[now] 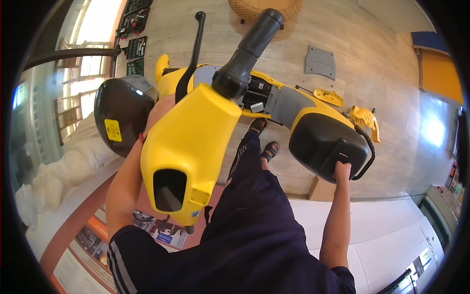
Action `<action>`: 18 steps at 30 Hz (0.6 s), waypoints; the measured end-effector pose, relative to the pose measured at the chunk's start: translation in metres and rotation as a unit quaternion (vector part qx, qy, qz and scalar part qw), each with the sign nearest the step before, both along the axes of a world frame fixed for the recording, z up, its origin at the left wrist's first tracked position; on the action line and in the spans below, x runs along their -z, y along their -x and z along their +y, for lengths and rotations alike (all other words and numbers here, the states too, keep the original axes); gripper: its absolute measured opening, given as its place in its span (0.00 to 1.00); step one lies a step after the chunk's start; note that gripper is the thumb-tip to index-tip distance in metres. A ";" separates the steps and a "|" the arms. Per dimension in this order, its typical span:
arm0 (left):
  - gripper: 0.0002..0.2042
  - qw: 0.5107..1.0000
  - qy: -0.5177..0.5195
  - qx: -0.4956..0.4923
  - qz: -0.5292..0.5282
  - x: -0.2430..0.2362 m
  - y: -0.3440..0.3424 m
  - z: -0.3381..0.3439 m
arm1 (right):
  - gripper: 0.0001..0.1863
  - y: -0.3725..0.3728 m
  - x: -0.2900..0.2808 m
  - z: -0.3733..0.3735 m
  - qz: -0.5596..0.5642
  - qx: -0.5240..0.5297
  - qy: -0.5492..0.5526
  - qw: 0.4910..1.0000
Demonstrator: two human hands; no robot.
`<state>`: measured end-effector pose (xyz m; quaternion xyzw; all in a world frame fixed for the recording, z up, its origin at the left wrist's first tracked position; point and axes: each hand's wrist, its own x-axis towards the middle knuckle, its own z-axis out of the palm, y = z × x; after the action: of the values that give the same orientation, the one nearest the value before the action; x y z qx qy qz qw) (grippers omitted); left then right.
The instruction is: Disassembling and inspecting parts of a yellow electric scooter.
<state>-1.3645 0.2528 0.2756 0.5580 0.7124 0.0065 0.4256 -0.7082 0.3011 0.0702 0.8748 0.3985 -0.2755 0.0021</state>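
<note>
A yellow scooter [220,117] is seen across the frame's centre. Its black seat [318,139], centre right, is touched by the right hand [342,170]; at centre left, the left hand [157,112] is partly hidden. Neither grip can be told. A gray panel [320,62] is laid upper right.

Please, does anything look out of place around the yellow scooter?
Yes: a grey panel and yellow parts lie loose on the floor, while a compartment in the scooter stands open; it looks partly dismantled.

A wicker stool [246,9] stands well apart from bunched white fabric [68,169].
</note>
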 end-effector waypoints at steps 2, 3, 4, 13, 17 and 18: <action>0.17 0.998 -0.048 -0.029 -0.020 0.012 -0.002 -0.016 | 0.11 -0.009 0.004 0.001 -0.041 -0.052 0.022 0.998; 0.17 0.986 -0.111 -0.113 -0.057 0.024 0.000 -0.035 | 0.12 -0.006 0.003 0.003 -0.045 -0.084 0.033 0.995; 0.16 0.962 -0.172 -0.192 -0.093 0.027 -0.001 -0.043 | 0.13 0.002 -0.004 0.005 -0.050 -0.114 0.045 0.991; 0.17 0.962 -0.271 -0.037 -0.011 0.006 -0.007 -0.036 | 0.23 0.021 -0.042 0.015 -0.048 -0.066 0.150 0.985; 0.18 0.964 -0.264 -0.030 -0.026 0.001 -0.004 -0.030 | 0.24 0.001 -0.032 0.012 -0.059 -0.067 0.170 0.981; 0.18 0.964 -0.262 -0.032 -0.026 -0.001 -0.004 -0.030 | 0.23 0.005 -0.033 0.014 -0.069 -0.069 0.170 0.981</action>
<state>-1.3607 0.2227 0.2767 0.6263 0.6919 0.2213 0.2829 -0.7130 0.3150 0.1029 0.8492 0.4039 -0.2772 0.1972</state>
